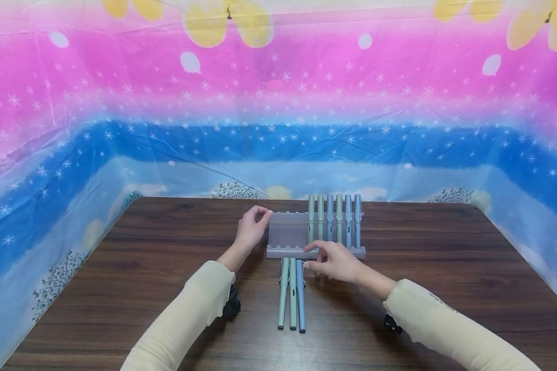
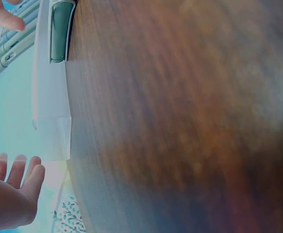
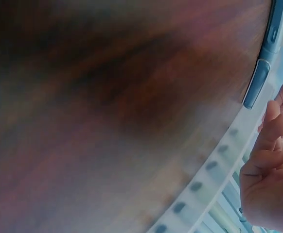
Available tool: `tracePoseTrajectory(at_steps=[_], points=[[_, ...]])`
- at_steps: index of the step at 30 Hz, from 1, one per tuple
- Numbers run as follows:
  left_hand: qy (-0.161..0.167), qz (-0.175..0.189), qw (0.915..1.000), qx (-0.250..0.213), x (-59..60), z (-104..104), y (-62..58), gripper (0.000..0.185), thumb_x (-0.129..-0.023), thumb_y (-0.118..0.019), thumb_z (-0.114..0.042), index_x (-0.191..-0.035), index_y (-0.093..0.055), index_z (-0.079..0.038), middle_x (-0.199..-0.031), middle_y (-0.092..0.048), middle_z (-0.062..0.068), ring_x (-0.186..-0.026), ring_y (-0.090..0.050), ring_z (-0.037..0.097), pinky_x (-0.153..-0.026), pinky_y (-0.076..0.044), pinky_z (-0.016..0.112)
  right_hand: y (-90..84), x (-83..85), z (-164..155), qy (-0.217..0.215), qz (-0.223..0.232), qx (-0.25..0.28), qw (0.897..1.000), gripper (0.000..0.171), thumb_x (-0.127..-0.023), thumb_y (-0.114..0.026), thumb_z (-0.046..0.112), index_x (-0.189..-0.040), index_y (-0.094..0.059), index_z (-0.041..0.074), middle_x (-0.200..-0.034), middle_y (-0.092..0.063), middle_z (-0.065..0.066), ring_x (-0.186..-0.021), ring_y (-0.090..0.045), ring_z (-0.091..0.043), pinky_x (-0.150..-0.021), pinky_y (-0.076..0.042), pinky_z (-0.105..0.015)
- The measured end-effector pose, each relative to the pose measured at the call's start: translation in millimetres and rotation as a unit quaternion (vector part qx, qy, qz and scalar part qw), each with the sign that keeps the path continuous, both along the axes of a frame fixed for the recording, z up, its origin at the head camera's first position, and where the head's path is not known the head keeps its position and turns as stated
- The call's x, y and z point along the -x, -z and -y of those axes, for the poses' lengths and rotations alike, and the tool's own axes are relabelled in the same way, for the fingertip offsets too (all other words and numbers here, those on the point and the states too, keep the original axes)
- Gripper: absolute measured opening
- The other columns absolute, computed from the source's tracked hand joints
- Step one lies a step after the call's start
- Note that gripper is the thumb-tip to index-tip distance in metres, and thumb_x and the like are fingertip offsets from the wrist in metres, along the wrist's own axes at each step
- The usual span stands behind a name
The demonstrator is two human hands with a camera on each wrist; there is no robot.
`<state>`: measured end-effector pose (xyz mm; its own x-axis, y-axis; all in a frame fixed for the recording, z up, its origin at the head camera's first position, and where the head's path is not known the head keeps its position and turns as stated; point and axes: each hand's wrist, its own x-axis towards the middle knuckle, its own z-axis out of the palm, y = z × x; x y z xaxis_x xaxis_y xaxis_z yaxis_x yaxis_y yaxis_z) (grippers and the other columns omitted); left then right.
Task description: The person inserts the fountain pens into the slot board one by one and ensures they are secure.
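Observation:
A clear plastic pen rack (image 1: 288, 230) stands on the table, several capped green and blue pens (image 1: 330, 221) upright in its right part. My left hand (image 1: 251, 226) holds the rack's upper left corner; its fingertips (image 2: 33, 162) overlap the end edge in the left wrist view. Three more pens lie side by side before the rack: two green pens (image 1: 283, 293) (image 1: 293, 293) and a blue pen (image 1: 300, 296). Above the blue pen's clip end hovers my right hand (image 1: 336, 262), thumb and index finger apart with nothing between them. In the right wrist view, this blue pen (image 3: 258, 80) lies near the fingers.
Dark wood-grain table (image 1: 422, 242) surrounds the rack on both sides. A pink and blue patterned cloth (image 1: 278, 139) hangs along its back and sides. Both sleeves (image 1: 185, 309) reach in from the front, a black strap at each wrist.

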<state>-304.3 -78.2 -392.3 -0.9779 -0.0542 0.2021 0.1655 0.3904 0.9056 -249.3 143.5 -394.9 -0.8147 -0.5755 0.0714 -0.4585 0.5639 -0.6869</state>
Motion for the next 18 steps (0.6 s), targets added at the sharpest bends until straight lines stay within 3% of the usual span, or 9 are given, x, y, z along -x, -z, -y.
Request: tracePoseTrajectory(at_steps=[6,18], points=[[0.0,-0.002,1.0,0.002,-0.9,0.4,0.0,0.021,-0.089,-0.052,-0.022,-0.098,-0.058,-0.004,-0.096,-0.059,0.009,-0.089,-0.053,0.022,-0.08,-0.042,0.036,1.4,-1.5,2.3,0.023,0.062,0.022,0.998,0.032,-0.084,-0.06,0.019,-0.113,-0.053,0.008,-0.064,-0.058,-0.005,-0.047,-0.052,-0.017,-0.047,-0.047,-0.034],[0.001,0.003,1.0,0.0,-1.3,0.3,-0.2,0.022,-0.089,-0.052,-0.023,-0.098,-0.057,-0.004,-0.095,-0.058,0.009,-0.088,-0.053,0.022,-0.078,-0.042,0.035,3.7,-4.5,8.2,0.036,0.094,0.028,0.995,0.032,-0.083,-0.062,0.018,-0.109,-0.053,0.002,-0.065,-0.058,-0.008,-0.048,-0.054,-0.021,-0.048,-0.048,-0.035]])
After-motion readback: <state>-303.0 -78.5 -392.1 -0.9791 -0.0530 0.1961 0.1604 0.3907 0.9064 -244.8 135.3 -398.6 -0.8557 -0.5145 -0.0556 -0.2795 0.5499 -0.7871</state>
